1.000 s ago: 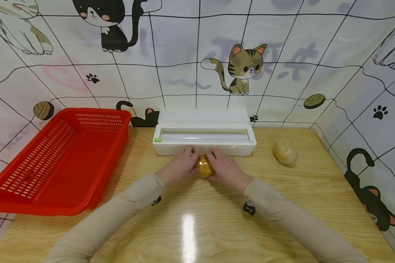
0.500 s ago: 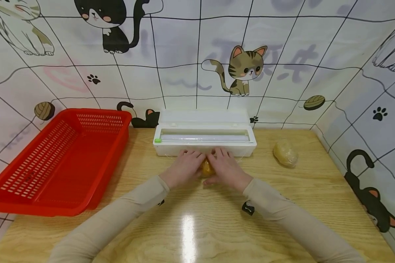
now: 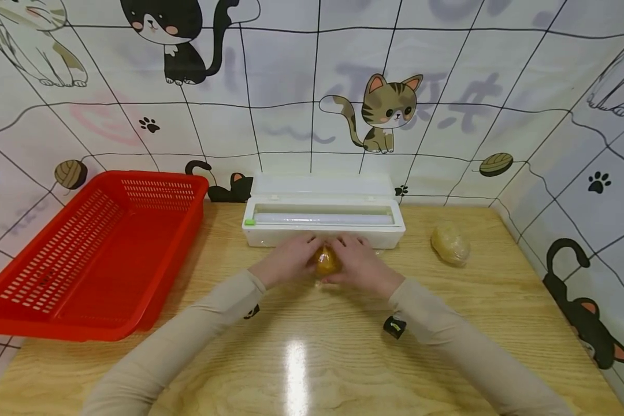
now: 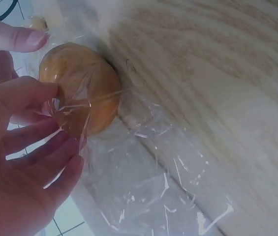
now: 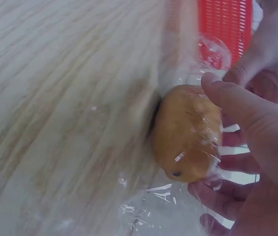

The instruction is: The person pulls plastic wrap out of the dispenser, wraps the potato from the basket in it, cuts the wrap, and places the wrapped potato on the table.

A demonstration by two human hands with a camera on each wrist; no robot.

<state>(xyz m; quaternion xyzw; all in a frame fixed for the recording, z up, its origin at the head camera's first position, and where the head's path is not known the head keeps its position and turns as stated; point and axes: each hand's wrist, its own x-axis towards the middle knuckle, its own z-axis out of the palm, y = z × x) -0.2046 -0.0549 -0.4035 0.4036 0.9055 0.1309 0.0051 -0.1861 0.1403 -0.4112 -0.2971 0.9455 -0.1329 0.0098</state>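
Observation:
A smooth orange-yellow fruit (image 3: 326,261) lies on the table between both hands, with clear cling film (image 4: 153,187) over it; its exact kind is not certain. My left hand (image 3: 291,259) holds it from the left, thumb and fingertips on the filmed surface. From the other side my right hand (image 3: 361,264) grips it, the thumb (image 5: 215,86) on its upper part and fingers curled along its side. A dark spot shows on the fruit (image 5: 185,132) in the right wrist view. Loose film spreads out beside it. Just behind stands the white cling film dispenser (image 3: 322,238), lid raised.
A red perforated basket (image 3: 109,289) stands on the left of the wooden table (image 3: 343,358). To the right lies a pale yellow film-wrapped item (image 3: 450,244). A cat-patterned sheet (image 3: 281,69) rises behind and on the sides.
Both hands stay around the fruit while their fingers shift over the film. The left hand moved over it, then drew back a little, leaving more of the fruit in view.

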